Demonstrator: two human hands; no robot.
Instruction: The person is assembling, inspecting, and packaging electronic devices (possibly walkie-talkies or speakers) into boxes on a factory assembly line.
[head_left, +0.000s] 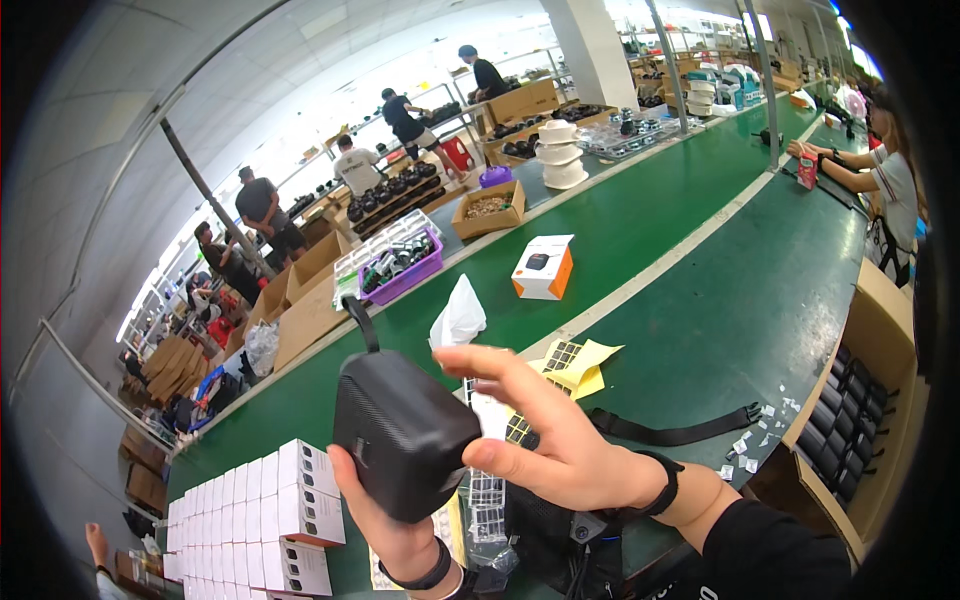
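A black rounded case [400, 430] with a textured surface and a strap loop at its far end is held up over the bench. From below and at its near left side, my left hand [385, 535] grips it, with the thumb along the side and the other fingers hidden underneath. My right hand [555, 440] is at the case's right side, fingers spread and stretched out, with the thumb tip close to the surface; whether it touches, I cannot tell. Yellow sticker sheets [590, 365] with small black squares lie beyond my right hand. A black strap [670, 430] curves across the bench beside it.
Stacked white boxes [250, 520] stand at the lower left. An open carton [850, 450] on the right holds several black cases. On the green conveyor are a white-and-orange box [543, 268] and a white bag [460, 315]. Paper scraps [745, 450] lie near the bench's right edge. Several people work around.
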